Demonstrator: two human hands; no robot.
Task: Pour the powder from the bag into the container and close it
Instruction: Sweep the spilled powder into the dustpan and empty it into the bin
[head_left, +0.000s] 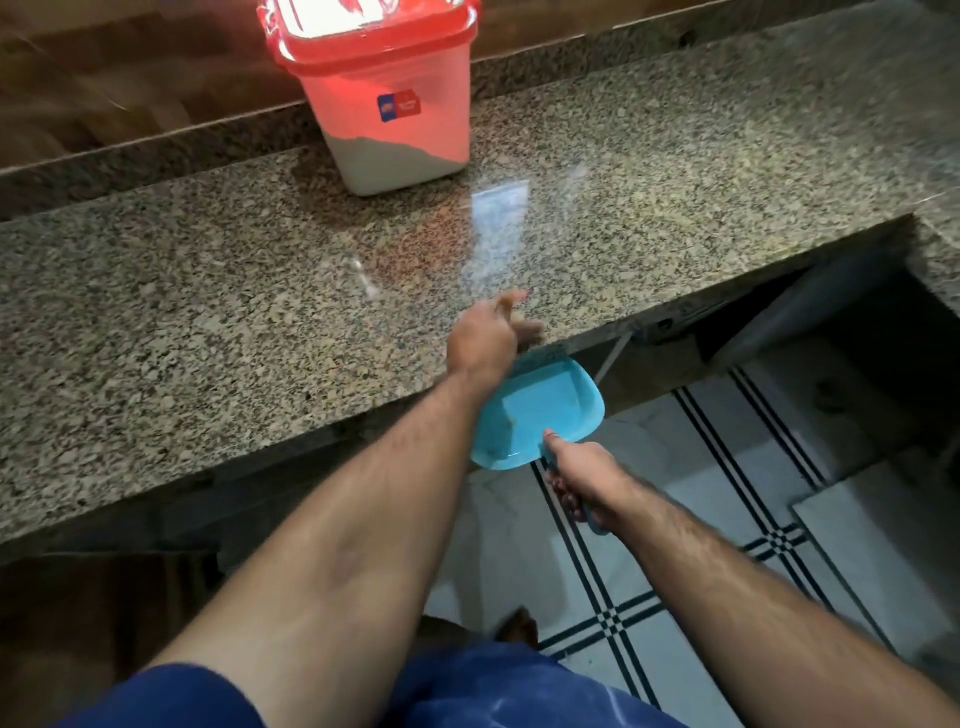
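A translucent container (395, 119) with a red lid stands at the back of the granite counter (208, 291), its lid on, white powder filling its bottom part. My right hand (576, 478) grips the handle of a blue dustpan (540, 415) held just below the counter's front edge. My left hand (491, 332) rests on the counter edge right above the pan, fingers blurred and loosely extended toward the edge. No bag is in view.
A raised granite ledge (156, 150) and wooden wall run behind the counter. The counter ends at the right with a dark opening (831, 332) beneath it. White floor tiles with black stripes (675, 519) lie below. My blue shorts fill the bottom.
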